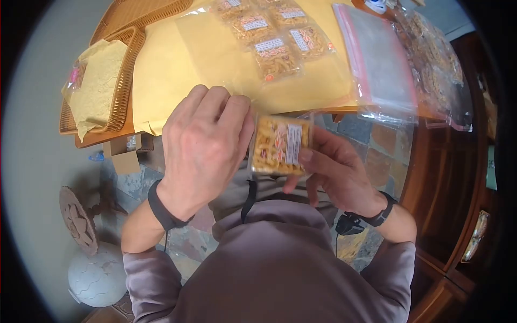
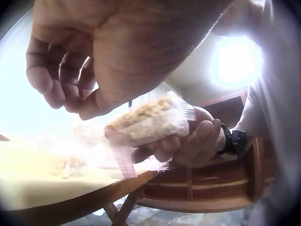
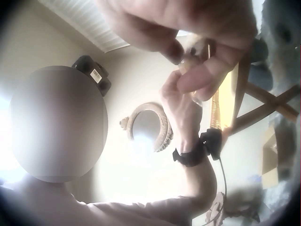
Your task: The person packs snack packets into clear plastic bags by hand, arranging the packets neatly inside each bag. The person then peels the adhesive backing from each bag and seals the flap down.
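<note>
In the head view my right hand (image 1: 344, 169) grips a clear snack packet (image 1: 277, 145) by its right side, thumb on the front. Inside is a golden block of fried-strand pieces, with red print and a white label facing up. My left hand (image 1: 207, 140) is beside the packet's left edge, back of the hand up. Curled fingers (image 2: 70, 96) bring their tips close to the thumb in the left wrist view, above the packet (image 2: 150, 117); nothing shows between them in the glare. A clear flap (image 2: 123, 157) hangs from the packet.
Several filled packets (image 1: 274, 56) lie on the yellow-covered table (image 1: 167, 70). To their right are a stack of clear bags (image 1: 379, 64) and more packets (image 1: 433, 64). A wicker basket (image 1: 126, 81) with yellow paper stands left. A cardboard box (image 1: 125, 156) sits below.
</note>
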The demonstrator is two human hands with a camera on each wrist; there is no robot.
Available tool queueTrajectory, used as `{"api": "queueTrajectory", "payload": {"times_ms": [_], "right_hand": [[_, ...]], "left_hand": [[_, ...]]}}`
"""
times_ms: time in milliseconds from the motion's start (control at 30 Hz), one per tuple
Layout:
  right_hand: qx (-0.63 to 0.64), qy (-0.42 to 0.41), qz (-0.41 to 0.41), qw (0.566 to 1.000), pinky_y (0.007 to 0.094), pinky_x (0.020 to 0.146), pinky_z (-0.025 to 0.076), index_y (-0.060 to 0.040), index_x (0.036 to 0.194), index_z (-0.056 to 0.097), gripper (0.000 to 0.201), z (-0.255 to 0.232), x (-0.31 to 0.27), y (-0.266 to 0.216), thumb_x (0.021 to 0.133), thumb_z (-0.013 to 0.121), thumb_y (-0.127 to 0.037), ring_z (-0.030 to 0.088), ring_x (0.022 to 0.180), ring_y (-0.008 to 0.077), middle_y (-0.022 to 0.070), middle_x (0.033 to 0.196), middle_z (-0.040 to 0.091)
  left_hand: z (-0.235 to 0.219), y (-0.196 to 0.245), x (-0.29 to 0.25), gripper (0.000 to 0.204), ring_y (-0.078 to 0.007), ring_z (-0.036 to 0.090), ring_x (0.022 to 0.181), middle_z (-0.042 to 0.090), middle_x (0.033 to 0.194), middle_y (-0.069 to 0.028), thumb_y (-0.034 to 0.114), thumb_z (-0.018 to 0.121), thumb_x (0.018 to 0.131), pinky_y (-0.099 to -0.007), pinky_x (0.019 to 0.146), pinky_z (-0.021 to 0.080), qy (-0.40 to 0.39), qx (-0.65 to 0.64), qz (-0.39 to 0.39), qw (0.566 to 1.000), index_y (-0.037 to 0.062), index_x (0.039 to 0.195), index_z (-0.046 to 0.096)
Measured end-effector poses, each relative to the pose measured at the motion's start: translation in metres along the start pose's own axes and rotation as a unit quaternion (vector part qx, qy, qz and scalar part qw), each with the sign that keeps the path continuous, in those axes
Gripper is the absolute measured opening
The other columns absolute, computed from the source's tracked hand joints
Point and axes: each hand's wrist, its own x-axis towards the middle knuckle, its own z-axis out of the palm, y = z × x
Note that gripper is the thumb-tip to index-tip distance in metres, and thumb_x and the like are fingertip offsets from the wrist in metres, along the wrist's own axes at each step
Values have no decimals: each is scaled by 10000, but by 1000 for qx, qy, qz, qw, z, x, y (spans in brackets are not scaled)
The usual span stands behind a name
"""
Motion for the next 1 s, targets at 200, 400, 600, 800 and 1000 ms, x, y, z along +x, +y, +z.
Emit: {"api": "queueTrajectory", "payload": {"times_ms": [200,400,600,800,1000], "right_hand": [[6,38,-27,999,222,480,549,17,1353,537,364,6,25,-5,1052,579,-185,752,878,170,97,1173,685],[65,40,-46,996,225,494,540,2,1262,576,305,21,45,-7,1059,573,-227,752,887,176,70,1100,686],[75,-17,-10,997,246,561,557,4,1299,555,338,21,65,-5,1061,561,-236,731,946,185,98,1186,661],[-78,-10,-60,995,316,634,606,42,1485,419,502,19,25,-4,1027,565,-101,723,1042,243,203,1529,465],[-576,-9,-308,757,403,677,608,103,1445,426,583,13,45,16,909,622,-15,702,1016,382,294,1530,420]], "left_hand": [[-3,-5,-3,152,-276,566,680,542,746,-85,22,746,792,-404,591,466,1,-15,-11,1000,39,891,631],[-1,-2,-5,199,-274,566,673,545,740,-79,15,751,750,-409,586,468,-11,-48,-11,999,43,911,637],[-3,-3,-4,211,-271,572,675,553,743,-78,14,750,757,-405,586,470,-18,-65,-15,998,42,941,652],[-1,-10,-8,209,-274,571,669,553,740,-84,13,755,777,-402,585,469,-14,-73,-21,997,32,963,662],[1,-9,-7,264,-252,558,656,549,740,-73,16,768,767,-383,568,463,-7,-71,-9,997,25,1019,689]]}}
